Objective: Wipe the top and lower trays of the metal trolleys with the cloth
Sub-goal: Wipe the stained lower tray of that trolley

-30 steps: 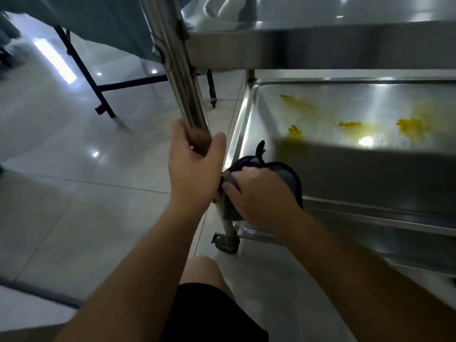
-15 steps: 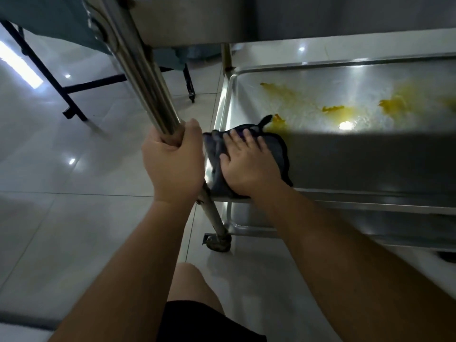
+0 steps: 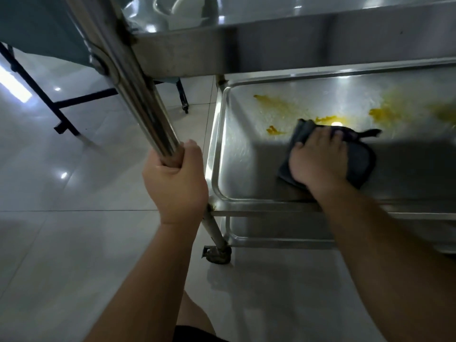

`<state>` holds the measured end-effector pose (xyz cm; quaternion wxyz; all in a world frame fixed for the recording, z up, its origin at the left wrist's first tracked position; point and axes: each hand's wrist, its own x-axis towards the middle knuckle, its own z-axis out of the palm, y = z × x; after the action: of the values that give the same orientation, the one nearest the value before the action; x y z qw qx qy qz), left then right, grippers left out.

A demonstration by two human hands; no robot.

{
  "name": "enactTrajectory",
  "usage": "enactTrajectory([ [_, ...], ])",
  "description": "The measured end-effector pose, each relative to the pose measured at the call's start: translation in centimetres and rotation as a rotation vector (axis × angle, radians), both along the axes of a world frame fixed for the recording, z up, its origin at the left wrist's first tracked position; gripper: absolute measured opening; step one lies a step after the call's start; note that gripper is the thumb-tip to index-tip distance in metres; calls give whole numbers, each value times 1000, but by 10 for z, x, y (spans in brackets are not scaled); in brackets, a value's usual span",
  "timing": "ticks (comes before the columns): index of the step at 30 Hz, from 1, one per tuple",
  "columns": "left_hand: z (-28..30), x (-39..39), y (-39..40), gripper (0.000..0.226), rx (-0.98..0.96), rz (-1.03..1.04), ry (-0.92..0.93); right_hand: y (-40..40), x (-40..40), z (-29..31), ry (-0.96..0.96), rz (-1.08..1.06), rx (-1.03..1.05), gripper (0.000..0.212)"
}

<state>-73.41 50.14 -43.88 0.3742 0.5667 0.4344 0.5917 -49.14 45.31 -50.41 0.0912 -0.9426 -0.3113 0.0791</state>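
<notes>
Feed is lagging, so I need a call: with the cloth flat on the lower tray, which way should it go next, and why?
Probably push the cloth forward. The right hand presses it flat on the lower tray, and yellow stains lie just past its far edge, with more to the right. The left hand holds the trolley leg.

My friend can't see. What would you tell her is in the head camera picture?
A person's right hand presses a dark cloth flat on the lower tray of a metal trolley, beside yellow stains. Their left hand grips the trolley's upright post.
</notes>
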Motion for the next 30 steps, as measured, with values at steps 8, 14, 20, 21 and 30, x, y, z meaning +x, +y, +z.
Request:
enactTrajectory([
  [8,-2,-3,3,34,51,-7,16,96,-124,0,70,500,59,62],
  [14,3,-3,-2,18,54,-17,47,72,-87,-5,62,524,63,66],
  [20,9,-2,-6,18,15,-23,39,-14,57,-4,-38,399,2,66],
  [21,9,-2,-6,19,14,-20,44,-35,81,-3,-56,363,12,63],
  [30,6,0,-3,27,-9,-7,-19,-102,126,3,47,1,-70,73],
])
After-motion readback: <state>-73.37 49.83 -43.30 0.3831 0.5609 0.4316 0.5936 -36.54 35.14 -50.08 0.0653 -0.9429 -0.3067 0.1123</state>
